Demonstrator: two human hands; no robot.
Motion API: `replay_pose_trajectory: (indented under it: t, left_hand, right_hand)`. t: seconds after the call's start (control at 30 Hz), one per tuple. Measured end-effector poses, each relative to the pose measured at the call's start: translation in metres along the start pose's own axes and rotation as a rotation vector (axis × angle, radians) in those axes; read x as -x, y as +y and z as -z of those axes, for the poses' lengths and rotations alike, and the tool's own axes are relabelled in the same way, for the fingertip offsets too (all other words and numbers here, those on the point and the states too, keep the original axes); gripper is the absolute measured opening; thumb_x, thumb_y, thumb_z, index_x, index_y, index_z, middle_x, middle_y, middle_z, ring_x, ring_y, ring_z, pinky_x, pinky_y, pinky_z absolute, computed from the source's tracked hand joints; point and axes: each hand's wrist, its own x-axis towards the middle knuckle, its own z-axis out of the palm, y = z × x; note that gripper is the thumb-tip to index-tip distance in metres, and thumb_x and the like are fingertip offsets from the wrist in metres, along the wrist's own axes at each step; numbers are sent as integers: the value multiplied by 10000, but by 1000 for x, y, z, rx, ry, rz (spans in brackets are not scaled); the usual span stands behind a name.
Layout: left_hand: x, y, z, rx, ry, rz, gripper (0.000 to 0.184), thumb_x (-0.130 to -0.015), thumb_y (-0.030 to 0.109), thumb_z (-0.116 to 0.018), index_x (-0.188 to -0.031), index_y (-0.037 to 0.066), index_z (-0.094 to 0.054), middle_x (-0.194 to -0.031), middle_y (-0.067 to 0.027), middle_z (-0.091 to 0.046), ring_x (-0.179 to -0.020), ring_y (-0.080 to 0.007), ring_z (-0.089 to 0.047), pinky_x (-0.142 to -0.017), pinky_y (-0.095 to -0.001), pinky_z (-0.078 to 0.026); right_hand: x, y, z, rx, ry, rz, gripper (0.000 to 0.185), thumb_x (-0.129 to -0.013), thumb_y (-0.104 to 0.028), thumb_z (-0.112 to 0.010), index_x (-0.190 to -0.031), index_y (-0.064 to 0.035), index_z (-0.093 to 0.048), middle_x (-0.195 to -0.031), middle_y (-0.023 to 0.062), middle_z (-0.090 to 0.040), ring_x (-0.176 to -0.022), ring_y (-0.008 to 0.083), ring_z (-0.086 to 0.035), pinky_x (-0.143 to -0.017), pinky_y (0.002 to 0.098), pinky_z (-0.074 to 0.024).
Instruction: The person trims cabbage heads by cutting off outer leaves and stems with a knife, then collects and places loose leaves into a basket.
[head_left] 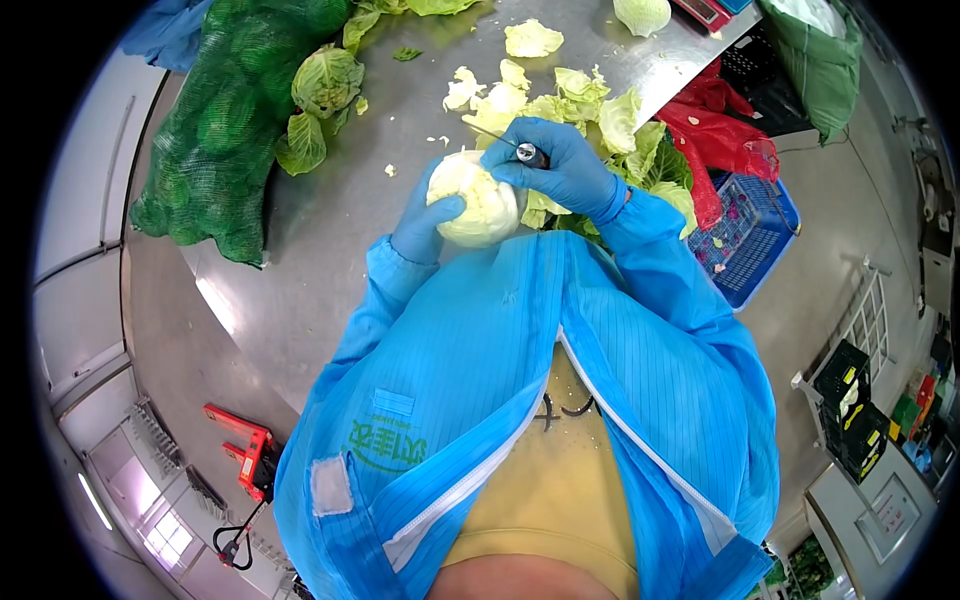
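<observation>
A pale, trimmed cabbage head [472, 205] rests in my left hand [424, 220], whose gloved thumb lies across its front. My right hand [570, 168], also in a blue glove, is closed around the dark handle of a knife [531, 155]. The thin blade points up and left, over the top of the cabbage. My right fingertips are at the cabbage's upper right side. Loose leaves [575, 95] and small scraps lie on the metal table [330, 215] beyond and to the right of my hands.
A green net sack of cabbages [225, 125] lies at the left, beside a leafy cabbage [327, 82]. Another cabbage [642, 14] sits at the far edge. To the right are a red bag [715, 135] and a blue crate [745, 235]. A red pallet jack [250, 455] stands lower left.
</observation>
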Motion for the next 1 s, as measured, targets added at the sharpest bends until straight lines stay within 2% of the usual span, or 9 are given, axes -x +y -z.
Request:
replay_pose_trajectory:
  t: [0.1,0.17,0.27,0.4,0.53,0.73,0.83,0.9,1.0]
  left_hand:
    - [2,-2,0,15,58,44,728,-683,332,-712,-1275,29,-415,-1197,-118,-512,-1093,-235,-522,-927,-366,-447]
    - [3,-2,-1,0,68,39,729,-685,348,-710,-1274,30,-419,-1195,-119,-515,-1096,-236,-523,-931,-366,-446]
    - [3,-1,-2,52,40,55,739,-690,392,-701,-1273,31,-426,-1192,-123,-521,-1099,-239,-525,-940,-369,-445]
    - [4,-1,2,210,-125,122,828,-728,498,-649,-1359,53,-351,-1357,-153,-424,-1205,-308,-463,-1004,-431,-397]
    - [2,-6,0,324,-101,103,841,-710,564,-627,-1321,34,-396,-1260,-156,-493,-1144,-278,-506,-974,-388,-427]
    - [-5,-32,34,560,-160,240,760,-843,585,-414,-1392,68,-319,-1381,-147,-398,-1239,-304,-427,-1041,-422,-350]
    - [-11,-46,45,1040,-349,324,693,-879,554,-321,-1382,77,-332,-1388,-160,-387,-1232,-344,-422,-1049,-482,-320]
    - [-14,-53,51,-95,-396,-49,671,-891,544,-302,-1378,83,-335,-1370,-160,-408,-1222,-334,-430,-1050,-476,-318]
    - [-15,-47,30,-863,-193,-127,627,-897,525,-328,-1360,105,-364,-1349,-127,-434,-1232,-288,-419,-1043,-473,-319]
  right_hand:
    - [0,5,-1,267,38,14,248,-793,-152,-700,-994,-25,-629,-824,11,-613,-748,73,-529,-697,246,-454]
    - [-1,12,-6,75,301,-22,278,-802,-155,-692,-1041,-29,-627,-843,9,-618,-740,64,-524,-677,234,-455]
    - [0,6,-8,-29,354,-73,268,-827,-99,-656,-1083,-28,-614,-998,26,-640,-780,52,-532,-701,209,-448]
    - [2,-8,-5,-172,248,-202,321,-798,-137,-685,-1096,-36,-620,-942,-9,-624,-779,22,-507,-686,185,-424]
    - [-5,2,4,-67,53,-217,346,-787,-158,-698,-1091,-16,-615,-920,1,-632,-758,48,-529,-671,186,-418]
    - [-19,-1,10,22,-79,-166,282,-767,-190,-709,-977,-17,-639,-821,-11,-609,-739,48,-518,-660,203,-418]
    - [-26,-5,8,247,-130,-187,199,-769,-192,-677,-891,-41,-636,-739,-5,-590,-677,59,-509,-635,216,-423]
    - [-30,5,3,692,-12,-57,155,-769,-193,-642,-841,-58,-619,-674,1,-565,-598,78,-488,-573,226,-427]
    - [-33,30,-2,285,251,-257,199,-734,-241,-653,-791,-50,-648,-660,24,-591,-600,132,-541,-571,304,-449]
